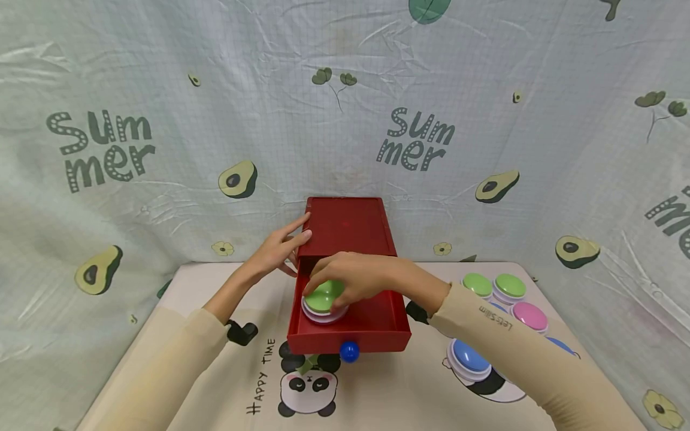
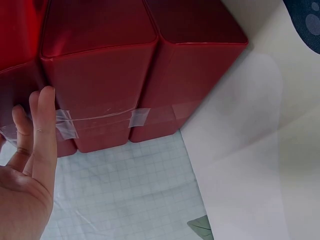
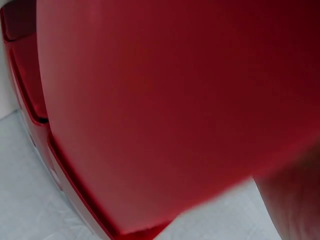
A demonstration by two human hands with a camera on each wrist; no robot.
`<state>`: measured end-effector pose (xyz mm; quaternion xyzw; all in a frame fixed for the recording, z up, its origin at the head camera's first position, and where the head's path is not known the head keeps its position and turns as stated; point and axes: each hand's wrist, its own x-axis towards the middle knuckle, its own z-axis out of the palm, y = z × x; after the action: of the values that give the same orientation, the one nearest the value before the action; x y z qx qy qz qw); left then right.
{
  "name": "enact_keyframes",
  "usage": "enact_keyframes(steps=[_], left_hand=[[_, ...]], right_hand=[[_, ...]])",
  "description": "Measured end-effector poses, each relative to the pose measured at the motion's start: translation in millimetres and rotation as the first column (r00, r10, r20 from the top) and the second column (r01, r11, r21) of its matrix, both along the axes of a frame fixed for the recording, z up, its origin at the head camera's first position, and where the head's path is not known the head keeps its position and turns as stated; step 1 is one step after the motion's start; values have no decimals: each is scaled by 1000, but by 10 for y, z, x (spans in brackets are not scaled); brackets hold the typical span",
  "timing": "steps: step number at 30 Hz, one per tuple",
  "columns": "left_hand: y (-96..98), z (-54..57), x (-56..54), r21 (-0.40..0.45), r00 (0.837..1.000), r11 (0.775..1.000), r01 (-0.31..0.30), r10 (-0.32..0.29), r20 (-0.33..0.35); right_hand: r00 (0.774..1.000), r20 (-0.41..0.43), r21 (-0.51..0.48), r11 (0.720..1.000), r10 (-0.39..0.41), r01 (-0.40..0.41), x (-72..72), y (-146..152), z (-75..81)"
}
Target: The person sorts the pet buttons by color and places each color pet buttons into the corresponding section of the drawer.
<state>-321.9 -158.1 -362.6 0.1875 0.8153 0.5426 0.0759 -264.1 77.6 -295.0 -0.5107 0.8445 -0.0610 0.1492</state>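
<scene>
In the head view a red drawer cabinet (image 1: pixel 347 224) stands against the cloth backdrop, its lowest drawer (image 1: pixel 372 342) pulled out by a blue round knob (image 1: pixel 349 352). My right hand (image 1: pixel 356 276) reaches into this drawer. Its thumb and fingers hold a green-topped push button with a white base (image 1: pixel 325 299) at the drawer's front left. My left hand (image 1: pixel 276 250) rests at the cabinet's left side, fingers mostly extended. The left wrist view shows that hand (image 2: pixel 35 165) beside the taped red units (image 2: pixel 100 82). A red drawer wall (image 3: pixel 165 115) fills most of the right wrist view, hiding the button.
Right of the drawer, partly behind my right sleeve, lie several more push buttons: green (image 1: pixel 510 286), pink (image 1: pixel 530 316) and blue (image 1: pixel 471 357). A panda print (image 1: pixel 308 392) marks the pale table mat. The patterned cloth (image 1: pixel 302 137) rises behind the cabinet.
</scene>
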Motion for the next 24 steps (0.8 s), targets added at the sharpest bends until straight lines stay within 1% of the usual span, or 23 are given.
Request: enact_keyframes(steps=[4, 11, 19, 24], left_hand=[[7, 9, 9, 9, 1000, 1000, 3, -3, -2], [6, 13, 23, 15, 1000, 1000, 2, -2, -8], [3, 14, 23, 11, 1000, 1000, 5, -4, -11], [-7, 7, 24, 18, 1000, 1000, 5, -5, -1]], right_hand=[[1000, 1, -1, 1000, 14, -14, -7, -9, -33], [1000, 7, -40, 999, 23, -22, -9, 5, -79], [1000, 7, -45, 999, 10, -9, -14, 15, -113], [1000, 11, -48, 999, 7, -7, -9, 14, -115]])
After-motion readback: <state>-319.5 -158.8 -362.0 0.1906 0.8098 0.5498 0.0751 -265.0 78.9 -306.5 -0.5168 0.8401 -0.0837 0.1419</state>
